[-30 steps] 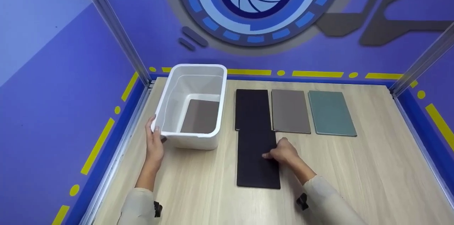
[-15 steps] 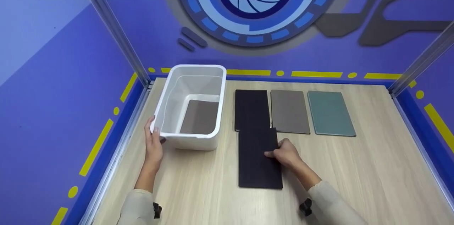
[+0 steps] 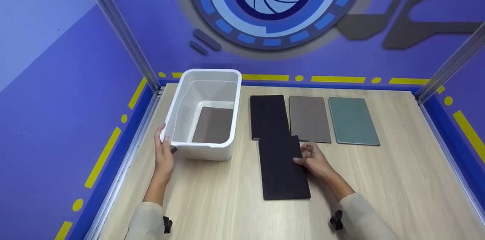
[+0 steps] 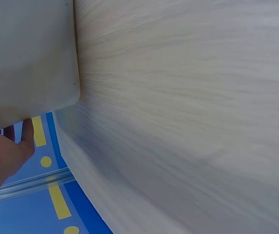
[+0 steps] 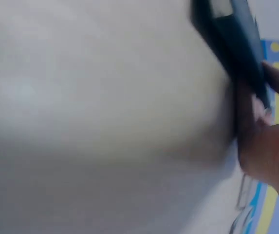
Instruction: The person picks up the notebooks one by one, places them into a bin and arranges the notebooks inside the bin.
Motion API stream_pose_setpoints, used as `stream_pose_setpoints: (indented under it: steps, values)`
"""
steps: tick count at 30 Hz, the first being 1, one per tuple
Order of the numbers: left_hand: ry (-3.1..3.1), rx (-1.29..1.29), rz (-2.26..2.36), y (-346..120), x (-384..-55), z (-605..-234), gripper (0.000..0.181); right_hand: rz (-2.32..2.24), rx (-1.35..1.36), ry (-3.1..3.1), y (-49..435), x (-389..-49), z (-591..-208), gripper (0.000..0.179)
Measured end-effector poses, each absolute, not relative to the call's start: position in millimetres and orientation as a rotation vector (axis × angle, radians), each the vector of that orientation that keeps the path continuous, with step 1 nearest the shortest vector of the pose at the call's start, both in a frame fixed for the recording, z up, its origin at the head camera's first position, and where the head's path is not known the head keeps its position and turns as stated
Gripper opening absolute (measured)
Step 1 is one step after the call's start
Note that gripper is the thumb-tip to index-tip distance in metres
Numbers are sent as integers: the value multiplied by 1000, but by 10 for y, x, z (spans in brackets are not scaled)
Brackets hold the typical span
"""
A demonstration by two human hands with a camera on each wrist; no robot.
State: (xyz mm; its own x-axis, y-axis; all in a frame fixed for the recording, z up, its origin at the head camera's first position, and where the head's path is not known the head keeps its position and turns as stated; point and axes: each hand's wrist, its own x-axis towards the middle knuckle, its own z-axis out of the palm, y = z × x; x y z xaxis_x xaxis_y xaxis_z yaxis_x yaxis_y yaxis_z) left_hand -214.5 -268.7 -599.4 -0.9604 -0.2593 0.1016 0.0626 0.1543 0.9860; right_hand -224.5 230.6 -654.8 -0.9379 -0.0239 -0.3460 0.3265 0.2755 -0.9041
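A black notebook [image 3: 284,168] is in my right hand [image 3: 314,160], which pinches its right edge with the thumb on top. The right wrist view shows this notebook [image 5: 236,44] edge-on, at least partly off the table. Its far edge meets or overlaps the near edge of another black notebook [image 3: 268,117] in the head view; I cannot tell whether they touch. My left hand [image 3: 164,155] holds the near left corner of a white plastic bin [image 3: 210,151]. A flat grey-brown notebook or panel [image 3: 214,124] lies on the bin's floor.
Right of the far black notebook lie a grey-brown notebook [image 3: 310,119] and a green notebook [image 3: 354,120], in a row on the wooden table [image 3: 409,179]. Blue printed walls [image 3: 273,58] and metal posts [image 3: 121,28] bound the table.
My right hand and the black notebook have shifted a little to the right, and the notebook has tilted slightly. My left hand and the bin stay in place.
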Motion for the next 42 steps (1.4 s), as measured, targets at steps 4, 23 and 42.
stream_pose_setpoints:
  steps: [4,23,42]
  values:
    - [-2180,197,-1910,-2679,-2139,-5973,54,-1816,169,2169,2437,-2274,-6599,49]
    - [-2150,165,-1917,-2677,-2128,-5999,53,-1654,17,2208,2550,-2314,-6604,38]
    - [-2122,206,-1919,-2659,-2143,-6017,53,-1693,44,2151,2538,-2337,-6638,40]
